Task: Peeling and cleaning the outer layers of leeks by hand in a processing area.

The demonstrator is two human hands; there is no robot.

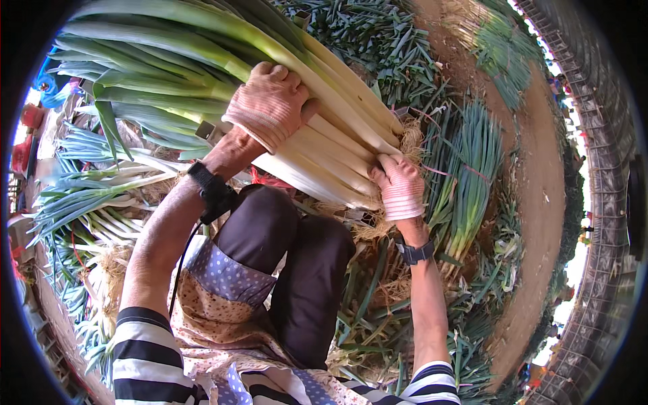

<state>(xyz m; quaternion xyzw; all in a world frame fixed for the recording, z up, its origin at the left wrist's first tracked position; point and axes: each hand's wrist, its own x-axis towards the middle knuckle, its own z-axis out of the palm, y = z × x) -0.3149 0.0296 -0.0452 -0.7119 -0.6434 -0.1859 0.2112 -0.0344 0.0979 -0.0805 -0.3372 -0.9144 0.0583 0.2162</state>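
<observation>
Head view, looking down over the person's lap. A large bundle of long leeks with white shanks and green leaf tops [270, 94] lies slantwise across the dark-trousered knees [290, 236], leaves toward the upper left, root ends toward the right. The left hand in a pinkish knitted work glove [270, 101] lies over the middle of the bundle, its grip curled down over the upper stalks where white passes into green. The right hand in a matching glove [399, 185] closes its grip around the lower white ends, just beside the straw-coloured root fringe [408, 135]. Further tied bunches of green onions [472, 169] and loose trimmed leaves cover the earthen ground [540, 202] all around. Judged from this posture, good handling calls for both hands to press evenly, keeping the root ends level and the shanks parallel, so that no stalk slides out or snaps at the bend.
</observation>
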